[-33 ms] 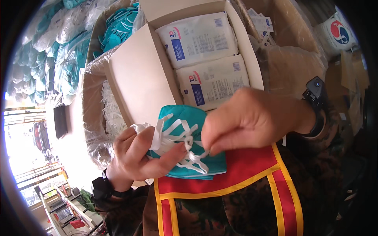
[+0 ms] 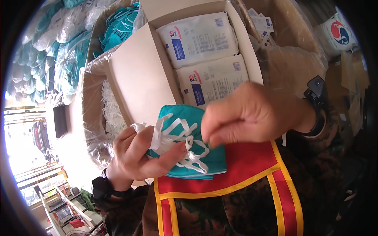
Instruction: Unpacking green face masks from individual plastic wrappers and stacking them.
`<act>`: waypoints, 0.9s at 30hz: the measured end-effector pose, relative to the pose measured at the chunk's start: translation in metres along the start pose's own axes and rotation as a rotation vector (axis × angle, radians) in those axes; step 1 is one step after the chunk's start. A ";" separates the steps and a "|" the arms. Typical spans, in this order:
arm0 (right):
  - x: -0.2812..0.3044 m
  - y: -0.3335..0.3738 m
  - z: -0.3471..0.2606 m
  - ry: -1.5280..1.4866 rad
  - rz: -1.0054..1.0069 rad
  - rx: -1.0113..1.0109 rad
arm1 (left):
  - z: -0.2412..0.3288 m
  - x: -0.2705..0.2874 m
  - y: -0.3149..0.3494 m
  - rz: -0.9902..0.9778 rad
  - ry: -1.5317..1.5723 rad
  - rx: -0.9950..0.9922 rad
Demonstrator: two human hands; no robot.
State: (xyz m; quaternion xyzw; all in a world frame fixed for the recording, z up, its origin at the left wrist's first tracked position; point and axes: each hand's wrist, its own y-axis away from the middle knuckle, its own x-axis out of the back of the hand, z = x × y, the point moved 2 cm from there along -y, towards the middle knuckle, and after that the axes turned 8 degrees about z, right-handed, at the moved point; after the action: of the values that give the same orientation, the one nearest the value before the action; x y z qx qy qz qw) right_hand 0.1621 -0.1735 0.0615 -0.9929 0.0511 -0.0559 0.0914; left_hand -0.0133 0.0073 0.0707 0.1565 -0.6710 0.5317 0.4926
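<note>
My left hand [image 2: 136, 153] is closed on a bunch of white straps [image 2: 189, 151], and its thumb presses near the looped, knotted ends. Under the straps lie folded teal face masks [image 2: 210, 159], stacked over the red apron on my lap. At the masks' right edge hovers my right hand [image 2: 244, 118], slightly blurred, with thumb and fingers pinched together. Whatever it may hold between the fingertips, I cannot make out. Just beyond the hands, an open cardboard box [image 2: 141, 74] holds two white printed packets [image 2: 199, 39] side by side.
Behind the box's left flap stands a plastic-lined carton [image 2: 92, 118] with white strands in it. A carton of teal masks [image 2: 118, 29] is at the back left, near piled clear bags [image 2: 71, 59]. Another lined carton [image 2: 291, 63] stands at the right, beside a white sack [image 2: 336, 33].
My right hand has shifted slightly up and away from the looped strap ends. The left hand, the straps and the masks stay where they were.
</note>
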 end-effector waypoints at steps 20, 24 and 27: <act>-0.001 -0.026 0.014 -0.069 -0.128 -0.360 | -0.005 -0.010 -0.008 0.038 0.014 -0.043; 0.010 -0.021 0.008 0.070 -0.048 -0.230 | -0.005 -0.009 -0.008 0.031 0.005 -0.036; 0.011 -0.017 0.006 0.115 -0.010 -0.215 | -0.005 -0.008 -0.009 -0.061 0.047 -0.021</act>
State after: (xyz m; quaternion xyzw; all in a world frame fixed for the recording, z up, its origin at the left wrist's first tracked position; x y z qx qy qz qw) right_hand 0.1748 -0.1572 0.0596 -0.9924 0.0573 -0.1073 -0.0190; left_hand -0.0001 0.0054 0.0686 0.1595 -0.6598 0.5127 0.5257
